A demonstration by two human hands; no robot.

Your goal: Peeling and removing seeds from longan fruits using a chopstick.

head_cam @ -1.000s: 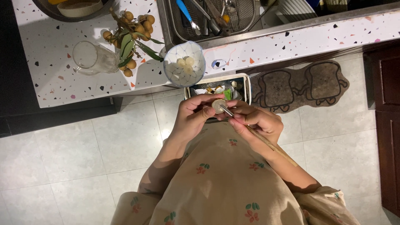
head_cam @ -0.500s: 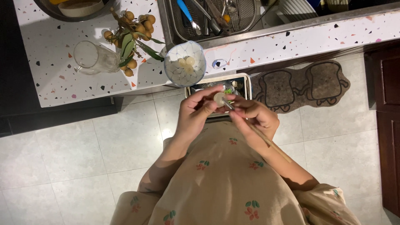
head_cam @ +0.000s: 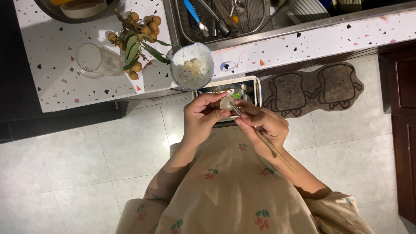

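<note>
Over a pale tiled kitchen floor, beside a speckled counter (head_cam: 303,41), a person works a small round pale fruit (head_cam: 225,103). The left hand (head_cam: 200,119) pinches the fruit between fingertips at chest height, while the right hand (head_cam: 262,125) is closed around a thin wooden stick (head_cam: 264,141) whose tip touches it. The step appears to be prying out the seed. Peeled fruits sit in a glass bowl (head_cam: 192,67) just ahead; an unpeeled bunch (head_cam: 134,39) lies beyond. Steady, shallow levering seems called for next.
</note>
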